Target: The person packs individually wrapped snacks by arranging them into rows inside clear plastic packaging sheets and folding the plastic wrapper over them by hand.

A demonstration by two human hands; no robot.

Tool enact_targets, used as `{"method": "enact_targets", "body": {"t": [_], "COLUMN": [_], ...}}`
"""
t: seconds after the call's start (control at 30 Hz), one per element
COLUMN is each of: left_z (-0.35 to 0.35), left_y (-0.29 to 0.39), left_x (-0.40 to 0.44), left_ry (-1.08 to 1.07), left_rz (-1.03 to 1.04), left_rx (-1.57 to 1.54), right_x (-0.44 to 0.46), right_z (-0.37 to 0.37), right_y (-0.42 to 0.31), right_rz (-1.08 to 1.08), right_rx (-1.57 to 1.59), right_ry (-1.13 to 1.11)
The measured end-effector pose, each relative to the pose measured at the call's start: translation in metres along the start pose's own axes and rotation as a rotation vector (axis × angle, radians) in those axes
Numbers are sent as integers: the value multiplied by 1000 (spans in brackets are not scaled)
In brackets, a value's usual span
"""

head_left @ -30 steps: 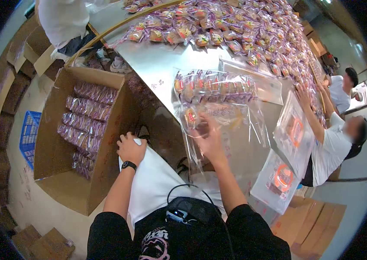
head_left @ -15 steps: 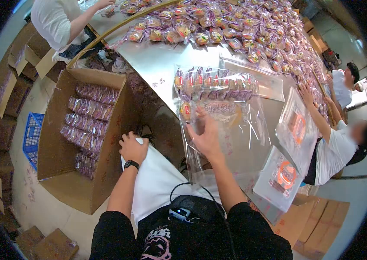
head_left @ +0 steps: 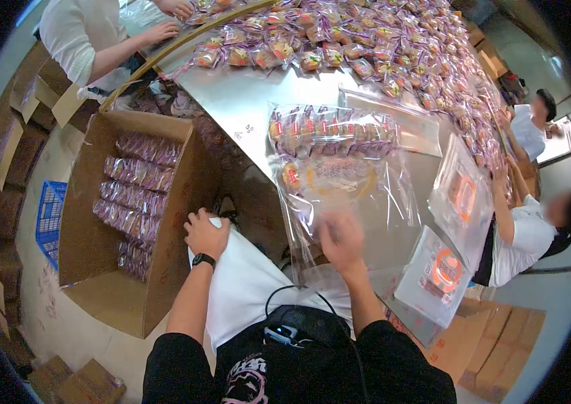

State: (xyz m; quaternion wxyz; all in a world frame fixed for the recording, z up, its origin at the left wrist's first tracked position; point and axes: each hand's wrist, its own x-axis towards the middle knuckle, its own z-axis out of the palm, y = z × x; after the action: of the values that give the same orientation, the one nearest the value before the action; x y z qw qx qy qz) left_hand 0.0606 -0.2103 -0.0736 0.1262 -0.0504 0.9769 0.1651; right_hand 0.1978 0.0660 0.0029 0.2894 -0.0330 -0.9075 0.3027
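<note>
"On the metal table point(head_left: 215, 91), near side: what is listed?"

"One clear bag point(head_left: 393, 195), laid flat on the tabletop in front of the wearer. Within it, toward the far end: a row of wrapped packets point(head_left: 332, 131), side by side, purple-edged, with red marks. Nearer, at the bag's left side: one single packet point(head_left: 291, 176), apart from most of the row."

"And the right hand point(head_left: 343, 236)?"

"Bare, over the nearer part of that bag, fingers curled, outline blurred. Whether the fingertips pinch the film: cannot tell."

"Left hand point(head_left: 206, 233)?"

"Bare, fingers slightly apart, resting on the knee of the white trousers point(head_left: 242, 289). Black watch point(head_left: 203, 260) at the wrist. Just beside: an open carton point(head_left: 107, 296), containing stacked rows of purple-wrapped packets point(head_left: 134, 172)."

"Remaining stock?"

"Far side of the table: a large heap of loose packets point(head_left: 393, 40). Right side: two flat piles of printed bags point(head_left: 444, 269), orange device on each. Beyond the carton, on the floor: one blue crate point(head_left: 50, 222)."

"Other persons?"

"Upper left: one person in white point(head_left: 73, 40), both hands near the table's wooden rim point(head_left: 211, 30). Right: two co-workers point(head_left: 521, 232) in white tops, arms toward the heap."
</note>
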Motion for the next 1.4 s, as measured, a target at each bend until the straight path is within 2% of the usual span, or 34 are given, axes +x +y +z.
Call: {"method": "enact_targets", "body": {"t": [0.07,0.13,0.17,0.2,0.27,0.3,0.33,0.4,0.47,0.53,0.57,0.87,0.9,1.03,1.13,1.17,1.33,1.37,1.4], "left_z": [3,5,3,3,9,9,9,14,20,25,17,17,13,17,17,17,10,3,4], "left_y": [-2,1,3,6,11,16,22,33,43,55,63,81,85,87,86,84,87,88,86], "left_x": [1,2,1,0,-2,-2,-1,-2,-4,-2,0,6,6,12,16,16,24,26,27], "left_ry": [5,1,-4,-11,-15,-28,-39,-46,-39,-20,-102,-78,-82,-89,-77,-88,-34,-172,-139], "left_rz": [6,18,26,36,74,91,106,149,172,177,156,147,141,116,102,95,97,34,44], "left_rx": [23,52,70,89,109,91,71,59,75,124,128,156,145,131,176,204,233,194,199], "right_x": [-5,-8,-6,-8,29,71,105,171,218,253,265,353,365,388,384,382,379,381,380], "right_z": [-48,-103,-124,-137,-184,-191,-207,-204,-195,-187,-180,-69,-59,-25,-13,-8,-10,-12,-11], "right_y": [-26,-56,-53,-43,-35,-19,-3,33,84,166,184,307,311,348,373,387,365,363,365], "right_rz": [-282,-335,-435,-429,117,-49,43,140,256,159,177,378,448,569,553,479,457,443,430], "right_rx": [-6,20,101,167,-230,-87,-42,-60,-185,-395,-424,-606,-648,-770,-748,-811,-824,-850,-877], "right_ry": [40,108,249,446,645,621,437,288,179,91,72,-78,-156,-200,-135,-82,-23,-35,-50]}}
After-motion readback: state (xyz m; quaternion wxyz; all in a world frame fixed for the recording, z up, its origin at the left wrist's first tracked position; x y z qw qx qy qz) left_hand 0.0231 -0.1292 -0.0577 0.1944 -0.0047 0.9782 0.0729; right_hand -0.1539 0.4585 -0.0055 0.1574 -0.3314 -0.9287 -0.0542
